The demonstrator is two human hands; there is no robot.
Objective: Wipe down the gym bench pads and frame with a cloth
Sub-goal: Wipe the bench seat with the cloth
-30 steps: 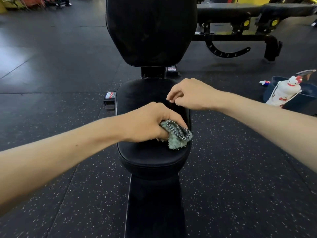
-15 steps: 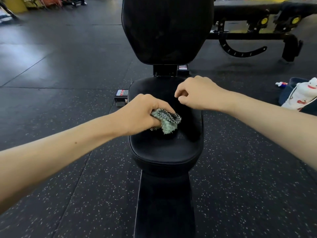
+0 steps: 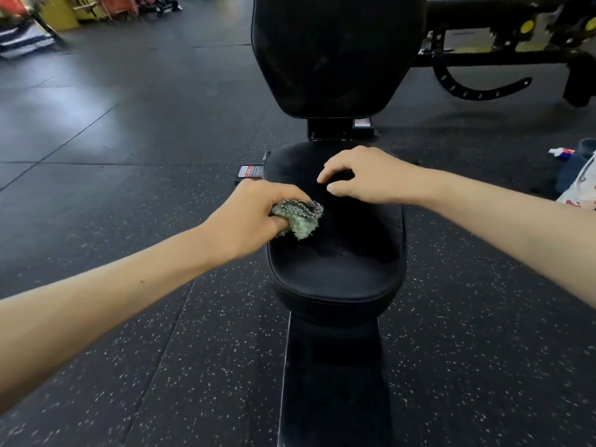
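Observation:
A black gym bench stands in front of me, with its seat pad point(image 3: 338, 269) below and its upright back pad point(image 3: 335, 53) behind. My left hand point(image 3: 254, 217) grips a bunched green cloth point(image 3: 301, 219) and holds it against the left side of the seat pad. My right hand point(image 3: 364, 177) hovers over the far part of the seat, fingers loosely curled and holding nothing. The black frame beam point(image 3: 335, 382) runs from under the seat towards me.
Dark speckled rubber flooring point(image 3: 129, 317) lies all around. Another black bench point(image 3: 503, 53) with yellow knobs stands at the back right. A white spray bottle point(image 3: 580, 188) and a dark bucket point(image 3: 571, 169) sit on the floor at the right edge.
My left hand has drawn the cloth from the right side of the seat pad across to its left side. The right hand's fingers have spread a little. The view has shifted left.

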